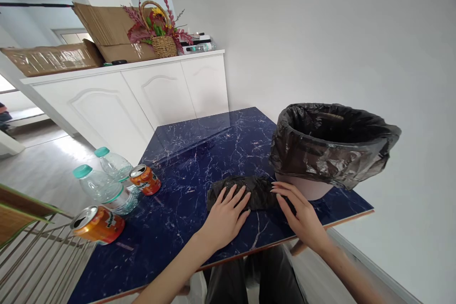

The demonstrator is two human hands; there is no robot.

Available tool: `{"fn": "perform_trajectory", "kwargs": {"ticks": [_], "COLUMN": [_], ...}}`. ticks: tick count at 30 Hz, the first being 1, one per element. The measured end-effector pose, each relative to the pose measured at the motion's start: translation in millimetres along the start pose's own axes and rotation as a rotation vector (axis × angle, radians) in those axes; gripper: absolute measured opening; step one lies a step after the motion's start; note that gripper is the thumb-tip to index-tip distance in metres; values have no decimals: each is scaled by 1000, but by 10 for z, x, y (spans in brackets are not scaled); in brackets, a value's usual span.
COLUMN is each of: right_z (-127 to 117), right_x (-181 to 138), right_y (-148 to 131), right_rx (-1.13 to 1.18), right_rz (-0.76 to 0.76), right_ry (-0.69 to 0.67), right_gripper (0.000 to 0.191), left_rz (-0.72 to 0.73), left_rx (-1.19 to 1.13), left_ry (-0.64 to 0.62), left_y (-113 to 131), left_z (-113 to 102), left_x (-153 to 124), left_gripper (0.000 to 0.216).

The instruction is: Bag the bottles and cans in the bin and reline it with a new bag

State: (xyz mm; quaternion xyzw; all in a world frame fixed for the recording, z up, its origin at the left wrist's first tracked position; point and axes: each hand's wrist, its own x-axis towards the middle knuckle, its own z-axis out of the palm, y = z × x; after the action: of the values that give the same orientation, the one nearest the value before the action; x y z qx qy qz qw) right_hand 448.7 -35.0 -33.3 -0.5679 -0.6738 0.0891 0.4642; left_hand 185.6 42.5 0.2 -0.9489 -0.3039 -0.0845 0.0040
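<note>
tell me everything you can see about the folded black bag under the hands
The folded black plastic bag is a crumpled, slightly glossy bundle of thin film, folded into a flat, roughly oblong pad. It lies on the dark blue marble-patterned tabletop near the front edge, close beside the base of the pink bin lined with a black bag. The left hand lies flat on its left part, fingers spread. The right hand rests its fingertips on the right end. Neither hand closes around it.
</note>
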Motion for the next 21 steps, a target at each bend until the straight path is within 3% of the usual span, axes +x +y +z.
{"fn": "perform_trajectory", "kwargs": {"ticks": [3, 7, 21], "right_z": [2, 18, 68], "right_x": [20, 30, 116], "right_y": [-16, -53, -107], "right_rx": [49, 21, -83], "right_rz": [20, -31, -94], "right_ry": [24, -46, -37], "right_gripper": [25, 20, 10], "left_rz": [-96, -197, -258], "left_rx": [23, 38, 18], "left_ry": [-19, -45, 31], "left_y": [-115, -302, -530], "left_z": [86, 157, 479], "left_x": [262, 715, 1749], "left_gripper": [57, 62, 58]}}
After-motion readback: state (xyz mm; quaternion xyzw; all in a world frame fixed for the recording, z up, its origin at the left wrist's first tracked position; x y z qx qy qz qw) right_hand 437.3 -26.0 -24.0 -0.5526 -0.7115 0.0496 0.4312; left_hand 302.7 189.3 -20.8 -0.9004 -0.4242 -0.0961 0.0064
